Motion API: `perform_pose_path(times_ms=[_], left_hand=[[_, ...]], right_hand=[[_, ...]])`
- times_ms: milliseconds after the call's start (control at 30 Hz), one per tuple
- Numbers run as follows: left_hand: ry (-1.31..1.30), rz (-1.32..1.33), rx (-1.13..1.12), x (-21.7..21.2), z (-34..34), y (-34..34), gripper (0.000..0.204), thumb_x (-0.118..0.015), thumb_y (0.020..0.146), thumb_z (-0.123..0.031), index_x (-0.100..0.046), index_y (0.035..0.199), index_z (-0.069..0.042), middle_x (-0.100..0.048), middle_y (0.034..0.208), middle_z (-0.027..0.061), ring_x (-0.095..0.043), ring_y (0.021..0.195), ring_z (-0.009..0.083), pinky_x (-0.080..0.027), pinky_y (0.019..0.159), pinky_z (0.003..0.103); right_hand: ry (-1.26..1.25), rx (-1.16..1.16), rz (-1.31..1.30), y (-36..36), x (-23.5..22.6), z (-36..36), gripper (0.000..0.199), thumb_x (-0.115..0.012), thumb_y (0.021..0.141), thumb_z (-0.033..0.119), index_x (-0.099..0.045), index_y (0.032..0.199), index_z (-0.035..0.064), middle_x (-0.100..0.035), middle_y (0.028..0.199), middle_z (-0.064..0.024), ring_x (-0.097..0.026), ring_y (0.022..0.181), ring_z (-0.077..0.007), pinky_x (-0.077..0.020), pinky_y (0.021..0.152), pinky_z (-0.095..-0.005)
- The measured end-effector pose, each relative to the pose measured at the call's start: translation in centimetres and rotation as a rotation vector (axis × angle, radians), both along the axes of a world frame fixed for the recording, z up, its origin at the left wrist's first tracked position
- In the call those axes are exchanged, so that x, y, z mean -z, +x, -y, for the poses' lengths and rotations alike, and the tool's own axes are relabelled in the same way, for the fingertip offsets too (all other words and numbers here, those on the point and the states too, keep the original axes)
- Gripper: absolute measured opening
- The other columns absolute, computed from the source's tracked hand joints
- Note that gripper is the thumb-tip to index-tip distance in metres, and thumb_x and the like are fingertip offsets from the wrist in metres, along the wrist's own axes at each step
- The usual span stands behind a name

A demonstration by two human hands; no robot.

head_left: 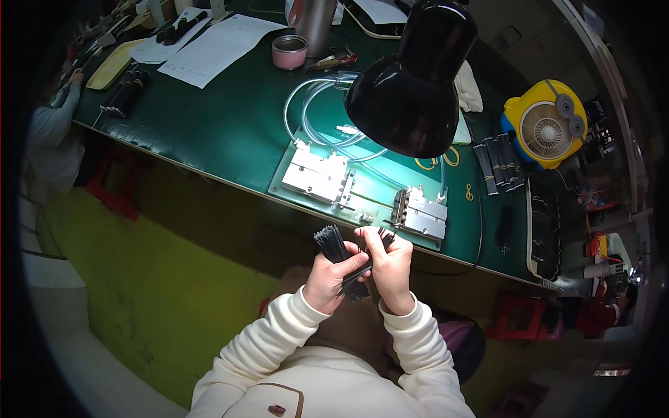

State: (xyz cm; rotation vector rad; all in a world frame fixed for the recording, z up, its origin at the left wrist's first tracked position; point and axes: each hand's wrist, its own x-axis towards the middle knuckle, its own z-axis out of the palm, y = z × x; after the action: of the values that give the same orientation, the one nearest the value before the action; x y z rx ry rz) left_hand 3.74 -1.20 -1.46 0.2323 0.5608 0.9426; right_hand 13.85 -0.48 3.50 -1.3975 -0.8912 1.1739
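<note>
My left hand (332, 276) grips a bundle of thin black strips (333, 243) that fans upward from the fist. My right hand (390, 262) is closed around a smaller bunch of the same black strips (385, 239), fingertips touching the left hand's bundle. Both hands are held in front of my chest, just short of the green table's near edge. Cream sleeves cover both forearms. Just beyond the hands, a metal fixture with two silver blocks (420, 212) sits on a pale green plate (362, 202).
A black desk lamp (411, 83) hangs over the green table (230, 125). Clear tubing (313, 104) loops behind the fixture. A yellow fan (547, 122), black strip bundles (498, 167), papers (216, 49), a pink tin (288, 51). Another person's sleeve (52, 118) at far left.
</note>
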Motion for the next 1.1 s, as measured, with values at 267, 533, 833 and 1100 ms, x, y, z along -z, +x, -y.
perform_pose_path(times_ms=[267,533,833,1100], left_hand=[[-0.003,-0.019,0.009,-0.3,-0.8,-0.2,0.013,-0.059,0.077,-0.002,-0.051,0.087,-0.003,-0.056,0.073,0.0058,-0.057,0.063,0.0145,-0.046,0.055,0.025],[-0.004,-0.035,0.018,-0.7,-1.0,-0.3,0.013,-0.060,0.076,-0.002,-0.051,0.086,-0.003,-0.056,0.072,0.0063,-0.057,0.063,0.0147,-0.046,0.056,0.025],[-0.060,0.035,0.037,-0.9,-1.2,-0.3,0.013,-0.061,0.076,-0.002,-0.052,0.085,-0.003,-0.057,0.070,0.0061,-0.057,0.061,0.0142,-0.046,0.056,0.024],[-0.031,0.016,0.058,-0.9,-0.9,-0.8,0.010,-0.061,0.076,-0.002,-0.053,0.083,-0.003,-0.057,0.070,0.0061,-0.056,0.061,0.0135,-0.046,0.055,0.025]], right_hand=[[-0.051,0.089,-0.023,-0.5,0.1,-0.7,0.021,-0.054,0.083,0.015,-0.062,0.077,-0.0037,-0.056,0.054,-0.0033,-0.042,0.034,-0.0044,-0.0322,0.031,-0.0181],[-0.040,0.117,-0.048,-0.6,0.2,-0.8,0.022,-0.055,0.082,0.014,-0.061,0.072,-0.0040,-0.056,0.053,-0.0035,-0.042,0.034,-0.0046,-0.0314,0.030,-0.0182],[-0.034,0.093,-0.088,-0.4,0.4,-0.6,0.020,-0.055,0.083,0.014,-0.062,0.073,-0.0034,-0.057,0.055,-0.0036,-0.042,0.035,-0.0037,-0.0318,0.030,-0.0174],[0.017,0.097,0.039,-1.1,-0.2,-0.2,0.019,-0.055,0.083,0.013,-0.062,0.076,-0.0027,-0.057,0.055,-0.0037,-0.042,0.034,-0.0033,-0.0331,0.031,-0.0171]])
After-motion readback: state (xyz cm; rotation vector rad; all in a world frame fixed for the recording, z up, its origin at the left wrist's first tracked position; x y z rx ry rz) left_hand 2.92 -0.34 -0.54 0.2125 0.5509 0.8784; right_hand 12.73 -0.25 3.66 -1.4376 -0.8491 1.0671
